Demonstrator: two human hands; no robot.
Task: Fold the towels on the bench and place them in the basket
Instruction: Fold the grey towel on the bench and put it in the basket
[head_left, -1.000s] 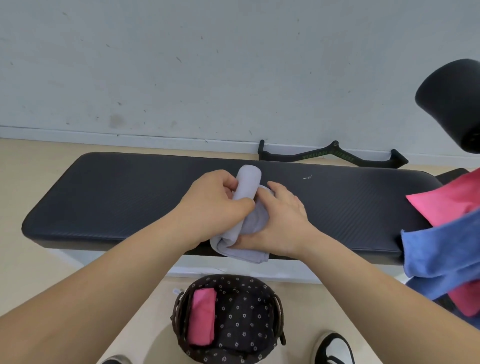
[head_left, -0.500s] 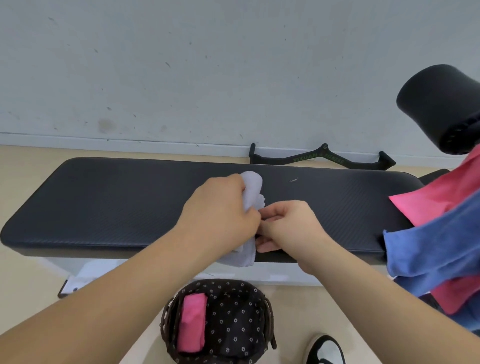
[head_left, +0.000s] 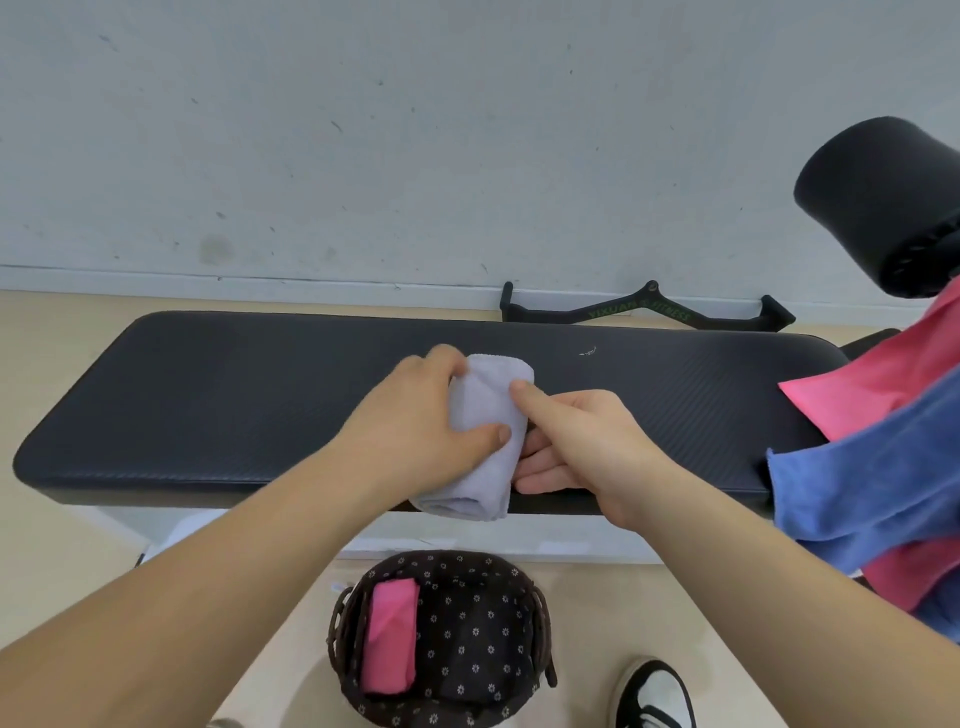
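Note:
A pale lilac towel (head_left: 480, 410), rolled into a thick bundle, lies across the black padded bench (head_left: 234, 405), its near end hanging over the front edge. My left hand (head_left: 415, 421) wraps around the roll from the left, thumb pressed on top. My right hand (head_left: 582, 441) rests against its right side, forefinger on the roll and the other fingers spread on the bench. A pink towel (head_left: 878, 384) and a blue towel (head_left: 872, 483) are draped over the bench's right end. On the floor below stands a dark flower-lined basket (head_left: 535, 613) holding a folded pink towel (head_left: 390, 636).
A black roller pad (head_left: 883, 202) juts in at the upper right. A black cable handle (head_left: 644, 312) lies on the floor behind the bench by the wall. A black-and-white shoe (head_left: 657, 696) is right of the basket.
The roll has been turned and tightened. My left hand now grips it from the side, and my right hand has opened from a pinch to rest flat beside it.

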